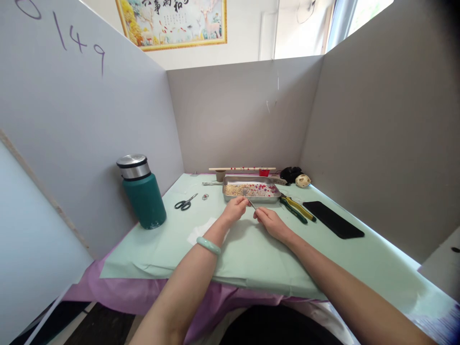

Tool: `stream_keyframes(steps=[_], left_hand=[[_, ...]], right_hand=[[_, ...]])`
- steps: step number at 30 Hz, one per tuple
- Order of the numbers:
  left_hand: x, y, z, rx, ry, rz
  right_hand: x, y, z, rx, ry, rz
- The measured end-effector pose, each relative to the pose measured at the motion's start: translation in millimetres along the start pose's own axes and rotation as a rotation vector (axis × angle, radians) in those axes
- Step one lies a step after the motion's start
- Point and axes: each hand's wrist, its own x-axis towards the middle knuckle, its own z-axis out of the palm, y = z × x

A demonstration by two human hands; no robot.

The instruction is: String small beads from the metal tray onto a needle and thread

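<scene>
My left hand [235,209] and my right hand [271,223] meet over the pale green table cover [251,254], just in front of a metal tray [250,189] filled with small beads. A thin needle-like piece [252,204] runs between the fingertips of both hands. My left fingers are pinched near its upper end, at the tray's front rim. My right fingers pinch its lower end. A pale green bangle [208,245] sits on my left wrist.
A green flask with a steel lid [143,191] stands at the left. Scissors [186,203] lie near it. Pliers with green and yellow handles [297,209] and a black phone [338,219] lie at the right. A wooden stick with beads [242,168] lies behind the tray. Grey partition walls enclose the table.
</scene>
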Motion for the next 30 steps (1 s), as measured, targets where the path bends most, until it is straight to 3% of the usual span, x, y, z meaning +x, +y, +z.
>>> stream_keyframes(steps=[9,18,22,30], left_hand=[[-6.6,9.4,-6.1,-0.205,-0.174,-0.080],[-9.7,10.5,-10.5,-0.210,-0.249,-0.066],[-8.0,9.4,-9.9,-0.142,-0.209,-0.049],[-0.1,0.9,-7.2,0.029,-0.012,0.022]], right_hand=[[-4.8,-0.8,2.4,-0.149,0.087,-0.060],[-5.7,8.0,3.0,-0.367,0.161,-0.127],[-6.5,7.8,2.0,-0.474,0.189,-0.162],[-5.2,5.2,4.4,-0.620,0.248,-0.166]])
